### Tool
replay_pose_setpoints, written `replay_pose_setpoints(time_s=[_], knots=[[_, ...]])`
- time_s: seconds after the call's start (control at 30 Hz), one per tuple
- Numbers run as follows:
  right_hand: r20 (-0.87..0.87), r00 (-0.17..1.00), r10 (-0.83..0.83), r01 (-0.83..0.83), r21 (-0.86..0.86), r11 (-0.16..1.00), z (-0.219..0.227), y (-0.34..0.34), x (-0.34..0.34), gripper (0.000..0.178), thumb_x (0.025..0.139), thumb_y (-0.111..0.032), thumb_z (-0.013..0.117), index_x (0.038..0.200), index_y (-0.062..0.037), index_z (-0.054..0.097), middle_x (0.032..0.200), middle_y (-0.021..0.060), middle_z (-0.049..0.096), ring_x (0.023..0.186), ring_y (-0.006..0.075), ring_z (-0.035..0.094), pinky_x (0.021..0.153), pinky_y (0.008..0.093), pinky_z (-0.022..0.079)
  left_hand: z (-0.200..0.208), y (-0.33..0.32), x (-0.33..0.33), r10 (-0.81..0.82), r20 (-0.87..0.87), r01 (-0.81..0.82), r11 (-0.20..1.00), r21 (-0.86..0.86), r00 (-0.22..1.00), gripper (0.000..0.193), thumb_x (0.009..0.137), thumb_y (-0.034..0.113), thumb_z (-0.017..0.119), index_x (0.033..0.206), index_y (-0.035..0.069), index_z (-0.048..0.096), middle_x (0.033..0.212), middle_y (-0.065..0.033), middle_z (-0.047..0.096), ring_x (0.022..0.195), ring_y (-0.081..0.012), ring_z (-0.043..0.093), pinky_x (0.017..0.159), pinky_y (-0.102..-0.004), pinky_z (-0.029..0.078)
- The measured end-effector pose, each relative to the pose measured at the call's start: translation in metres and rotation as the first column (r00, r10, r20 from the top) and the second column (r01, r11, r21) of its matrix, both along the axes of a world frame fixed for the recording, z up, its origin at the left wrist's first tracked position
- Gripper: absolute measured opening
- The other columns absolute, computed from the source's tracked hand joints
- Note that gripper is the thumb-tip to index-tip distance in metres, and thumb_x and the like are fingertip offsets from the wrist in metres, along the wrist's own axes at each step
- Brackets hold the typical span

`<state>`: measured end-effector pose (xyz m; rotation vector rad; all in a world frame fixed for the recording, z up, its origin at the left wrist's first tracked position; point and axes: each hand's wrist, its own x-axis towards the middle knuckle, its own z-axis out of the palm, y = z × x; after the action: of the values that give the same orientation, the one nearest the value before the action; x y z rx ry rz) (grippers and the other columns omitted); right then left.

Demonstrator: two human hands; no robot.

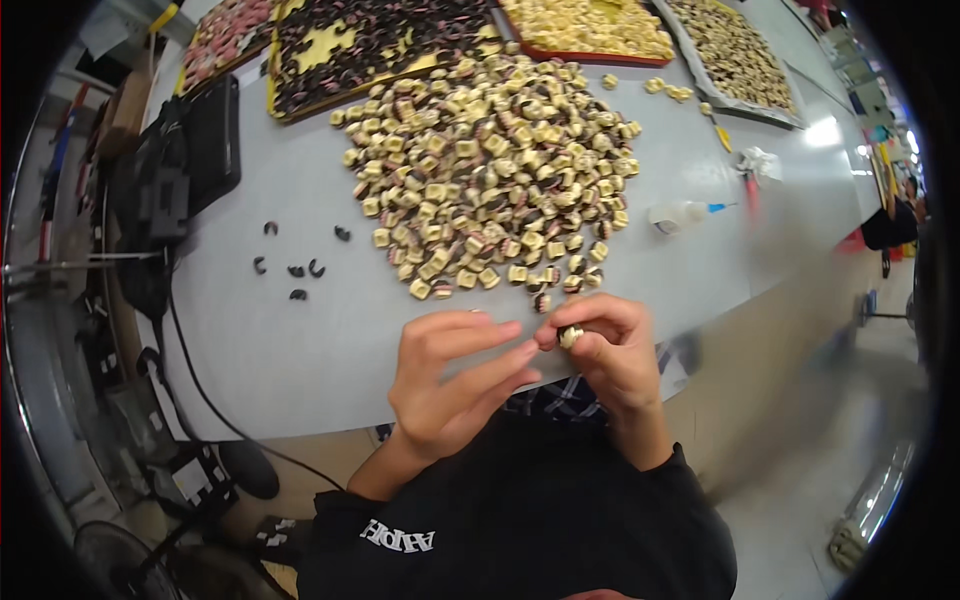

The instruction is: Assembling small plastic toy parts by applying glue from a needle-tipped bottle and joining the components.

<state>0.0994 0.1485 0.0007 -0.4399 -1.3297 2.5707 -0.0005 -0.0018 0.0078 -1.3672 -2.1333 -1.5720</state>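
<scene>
Between the thumb and fingers of my right hand (622, 358) is a small cream-and-black piece (571, 336), blocky like those in the pile. My left hand (446, 378) is beside it with fingers stretched out and apart, their tips close to the right fingertips; nothing shows in its grasp. Just beyond both hands, a large pile of small cream pieces with black or pink parts (495, 165) covers the middle of the table (300, 370). What exactly the pieces are I cannot tell.
Several loose black curved parts (297, 271) lie left of the pile. Trays of black parts (330, 60), cream parts (590, 28) and finished-looking pieces (735, 55) line the back. At right lies a clear bottle with a blue tip (680, 216). A black cable (205, 385) hangs at left.
</scene>
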Motion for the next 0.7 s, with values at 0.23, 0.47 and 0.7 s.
replay_pose_setpoints(time_s=[0.23,0.47,0.7], knots=[[0.008,0.989,0.145,-0.145,0.063,0.987,0.011,-0.007,-0.004,0.044,0.078,0.001,0.065,0.118,0.0076,0.048,0.093,0.0161,0.065,0.091,0.0208,0.062,0.079,0.029,0.05,-0.003,-0.006,-0.001,-0.003,-0.049,0.001,0.999,-0.047,0.999,0.028,0.061,0.013,0.077,0.088,0.015,0.071,0.099,-0.0023,0.061,0.094,-0.0254,0.051,0.076,-0.0332,0.045],[-0.009,0.987,0.157,-0.156,0.077,0.985,0.015,-0.014,-0.007,0.048,0.076,0.005,0.065,0.12,0.0074,0.046,0.094,0.0172,0.065,0.091,0.0204,0.062,0.078,0.0274,0.05,-0.005,-0.009,-0.002,0.037,-0.183,-0.038,0.999,-0.005,0.982,0.035,0.064,0.011,0.072,0.098,0.018,0.07,0.109,0.0005,0.06,0.113,-0.0231,0.039,0.087,-0.0315,0.037],[-0.072,0.993,-0.095,0.119,0.636,0.763,0.008,-0.01,-0.014,0.04,0.074,0.007,0.065,0.112,0.0045,0.052,0.101,0.0172,0.063,0.088,0.018,0.06,0.073,0.0259,0.047,0.004,0.0,0.002,0.11,-0.099,-0.119,0.989,-0.084,0.989,0.035,0.065,0.009,0.074,0.099,0.017,0.069,0.11,-0.0056,0.059,0.114,-0.0261,0.038,0.09,-0.0339,0.036]])
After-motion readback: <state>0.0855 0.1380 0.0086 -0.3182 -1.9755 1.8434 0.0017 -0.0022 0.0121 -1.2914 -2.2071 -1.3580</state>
